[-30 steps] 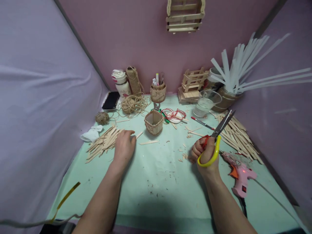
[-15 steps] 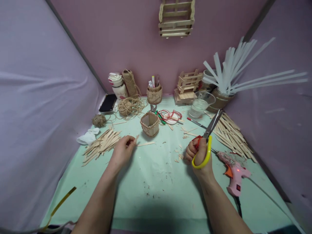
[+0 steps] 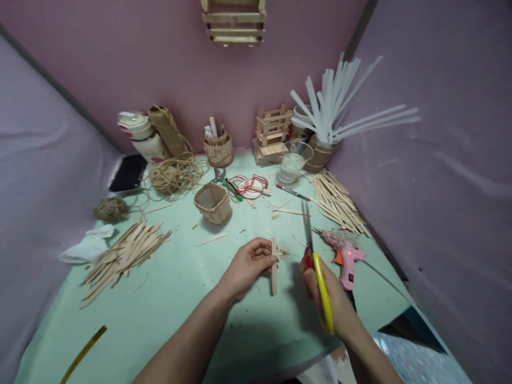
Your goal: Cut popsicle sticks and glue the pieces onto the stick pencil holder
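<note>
Pinched between the thumb and fingers of my left hand (image 3: 252,266) is a flat wooden craft stick (image 3: 274,280), held upright over the middle of the table. My right hand (image 3: 326,285) grips scissors (image 3: 320,282) with yellow and red handles, their blurred blades pointing away from me. A gap separates the blades from the stick. Small wood offcuts (image 3: 282,253) lie just beyond my left fingers. Farther back and to the left stands a small box made of wooden sticks (image 3: 216,207), with a loose stick (image 3: 211,239) in front of it.
A pink glue gun (image 3: 346,256) with a lit light lies right of the scissors. Stick piles lie left (image 3: 124,256) and right (image 3: 338,200). Behind are twine (image 3: 174,173), pruning shears (image 3: 232,188), red cord (image 3: 256,184), a clear cup (image 3: 292,165) and a jar of white glue sticks (image 3: 320,152).
My left hand has moved right and now holds the stick upright near the scissors. The scissors have turned to a more edge-on angle. The whole view has swung to the right.
</note>
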`<state>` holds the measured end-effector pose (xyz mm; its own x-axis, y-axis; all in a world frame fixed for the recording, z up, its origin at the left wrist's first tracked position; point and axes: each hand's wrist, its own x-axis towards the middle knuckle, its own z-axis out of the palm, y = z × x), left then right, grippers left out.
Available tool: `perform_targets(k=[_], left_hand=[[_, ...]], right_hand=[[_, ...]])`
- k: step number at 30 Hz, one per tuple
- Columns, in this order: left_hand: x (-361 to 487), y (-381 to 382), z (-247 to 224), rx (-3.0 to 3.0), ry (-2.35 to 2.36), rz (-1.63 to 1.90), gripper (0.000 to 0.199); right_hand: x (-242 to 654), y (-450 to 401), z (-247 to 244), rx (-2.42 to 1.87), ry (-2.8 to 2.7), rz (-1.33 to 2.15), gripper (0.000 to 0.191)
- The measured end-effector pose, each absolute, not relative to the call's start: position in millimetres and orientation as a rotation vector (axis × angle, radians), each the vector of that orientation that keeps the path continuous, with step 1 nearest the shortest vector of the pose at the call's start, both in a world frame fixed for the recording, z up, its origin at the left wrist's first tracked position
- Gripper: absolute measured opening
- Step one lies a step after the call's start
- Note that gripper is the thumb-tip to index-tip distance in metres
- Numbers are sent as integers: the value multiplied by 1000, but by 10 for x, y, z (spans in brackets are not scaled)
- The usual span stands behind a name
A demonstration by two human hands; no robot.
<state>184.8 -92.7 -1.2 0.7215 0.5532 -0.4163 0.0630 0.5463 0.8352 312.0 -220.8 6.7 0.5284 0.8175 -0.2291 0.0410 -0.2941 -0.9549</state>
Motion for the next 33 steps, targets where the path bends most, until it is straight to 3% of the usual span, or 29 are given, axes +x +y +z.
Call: perform_targets(k=[5,11,33], left_hand=[[1772,-905,-74,1018,752,326,28],[1784,-873,-61,971,749,326,28],[1789,-913,-84,973,875,295,36]], right_hand=[[2995,-2414,117,-2103,-990,1012,17],[2901,-2327,142,-2271,-1064,1079,21],[3024,-2391,208,-2312,-1025,1090,19]])
